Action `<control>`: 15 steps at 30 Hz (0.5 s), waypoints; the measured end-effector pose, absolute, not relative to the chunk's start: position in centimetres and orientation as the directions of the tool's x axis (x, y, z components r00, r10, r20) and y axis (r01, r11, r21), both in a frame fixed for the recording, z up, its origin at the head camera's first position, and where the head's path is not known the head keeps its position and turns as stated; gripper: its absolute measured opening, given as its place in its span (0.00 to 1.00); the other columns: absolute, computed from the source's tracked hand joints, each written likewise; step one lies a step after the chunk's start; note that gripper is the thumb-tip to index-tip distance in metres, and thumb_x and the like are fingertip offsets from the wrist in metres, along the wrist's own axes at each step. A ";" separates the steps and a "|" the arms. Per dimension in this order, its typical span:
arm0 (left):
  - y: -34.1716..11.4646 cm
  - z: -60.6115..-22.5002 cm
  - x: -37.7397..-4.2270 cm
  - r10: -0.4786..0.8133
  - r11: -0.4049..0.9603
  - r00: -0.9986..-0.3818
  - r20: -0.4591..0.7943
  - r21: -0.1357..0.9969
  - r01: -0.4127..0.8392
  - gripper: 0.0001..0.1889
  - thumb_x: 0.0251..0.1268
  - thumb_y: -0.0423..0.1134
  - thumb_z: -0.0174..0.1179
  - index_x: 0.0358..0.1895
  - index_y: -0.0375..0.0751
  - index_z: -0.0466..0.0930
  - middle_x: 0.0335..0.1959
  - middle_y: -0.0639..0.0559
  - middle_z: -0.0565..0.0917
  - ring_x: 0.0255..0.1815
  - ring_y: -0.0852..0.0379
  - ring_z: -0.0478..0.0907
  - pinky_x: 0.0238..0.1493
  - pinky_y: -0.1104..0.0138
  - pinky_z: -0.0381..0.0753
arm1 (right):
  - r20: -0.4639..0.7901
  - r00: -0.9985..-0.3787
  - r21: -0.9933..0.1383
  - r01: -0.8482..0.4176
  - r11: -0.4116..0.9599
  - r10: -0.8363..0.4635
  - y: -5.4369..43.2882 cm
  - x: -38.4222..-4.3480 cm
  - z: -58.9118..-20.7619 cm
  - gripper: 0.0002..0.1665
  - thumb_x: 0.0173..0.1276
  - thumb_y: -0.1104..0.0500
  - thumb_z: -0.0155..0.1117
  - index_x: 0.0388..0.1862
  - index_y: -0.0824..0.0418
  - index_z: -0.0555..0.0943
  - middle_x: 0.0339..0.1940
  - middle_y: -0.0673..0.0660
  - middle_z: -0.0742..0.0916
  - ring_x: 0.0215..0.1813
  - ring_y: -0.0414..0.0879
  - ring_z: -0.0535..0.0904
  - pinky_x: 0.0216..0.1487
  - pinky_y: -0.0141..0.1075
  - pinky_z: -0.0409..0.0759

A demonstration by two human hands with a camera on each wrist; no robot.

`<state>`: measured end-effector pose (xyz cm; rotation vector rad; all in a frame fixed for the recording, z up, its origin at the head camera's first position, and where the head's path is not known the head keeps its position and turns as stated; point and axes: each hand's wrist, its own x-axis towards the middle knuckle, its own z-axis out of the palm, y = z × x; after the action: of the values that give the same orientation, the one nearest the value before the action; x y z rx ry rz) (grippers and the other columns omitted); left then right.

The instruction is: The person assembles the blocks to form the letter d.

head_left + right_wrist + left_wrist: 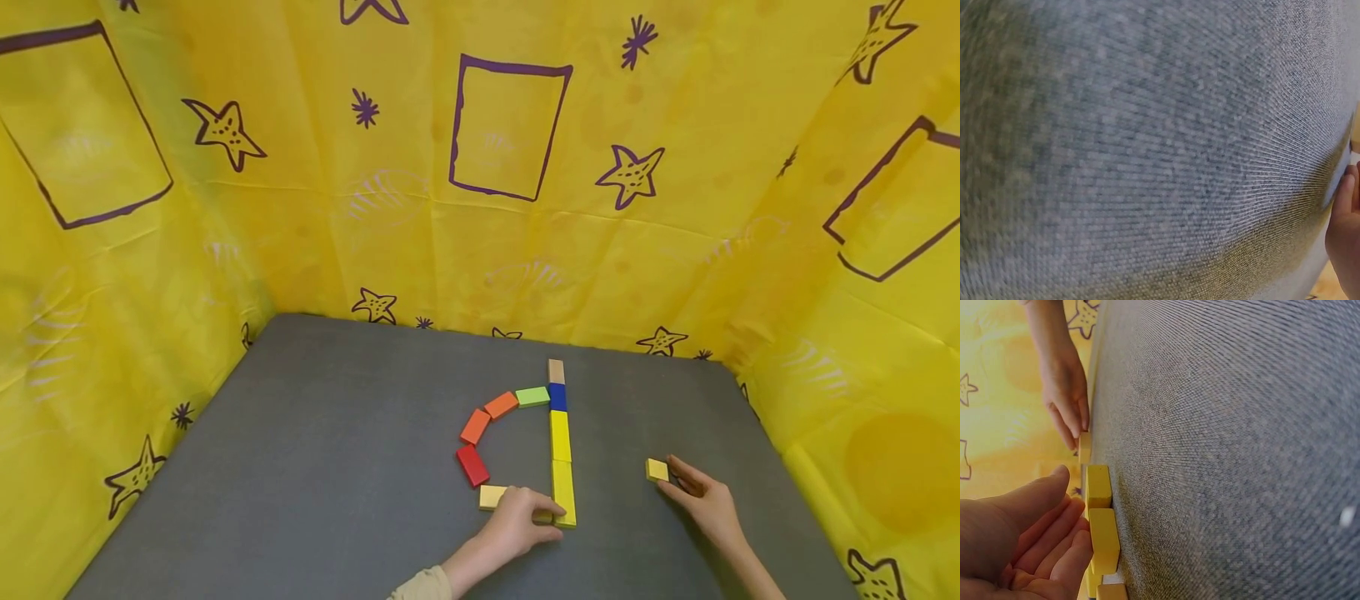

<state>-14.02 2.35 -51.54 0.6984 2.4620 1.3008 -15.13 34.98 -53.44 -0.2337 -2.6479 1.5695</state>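
Note:
My left hand (517, 521) is at the near end of a straight column of blocks. Its index fingertip touches the lower long yellow block (564, 492). Partly under this hand lies a pale yellow block (492, 497). The left wrist view shows my loosely bent fingers beside a yellow block (1105, 540), the thumb standing apart from it. To the right, my right hand (708, 504) pinches a small light-yellow block (657, 471) by its right side, between thumb and index finger. Only fingers at the edge show in the right wrist view.
Blue (558, 397) and plain wood (556, 372) blocks top the column, above another yellow block (560, 436). A curve of green (533, 397), orange (474, 427) and red (472, 465) blocks bends left. Yellow patterned cloth (510, 233) surrounds the grey surface (300, 467).

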 end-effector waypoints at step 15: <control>2.3 -51.3 -14.0 0.529 0.484 -0.848 -0.019 0.828 0.284 0.13 0.49 0.37 0.72 0.41 0.45 0.88 0.37 0.58 0.88 0.35 0.68 0.78 0.40 0.73 0.75 | 0.040 -0.990 -0.803 0.049 0.594 0.136 35.2 -15.1 -53.7 0.30 0.60 0.55 0.69 0.59 0.67 0.76 0.58 0.64 0.80 0.47 0.15 0.71 0.44 0.13 0.72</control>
<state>-13.98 2.33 -51.32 0.6912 2.4616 1.2969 -15.13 35.17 -53.74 -0.1586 -2.7173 1.3632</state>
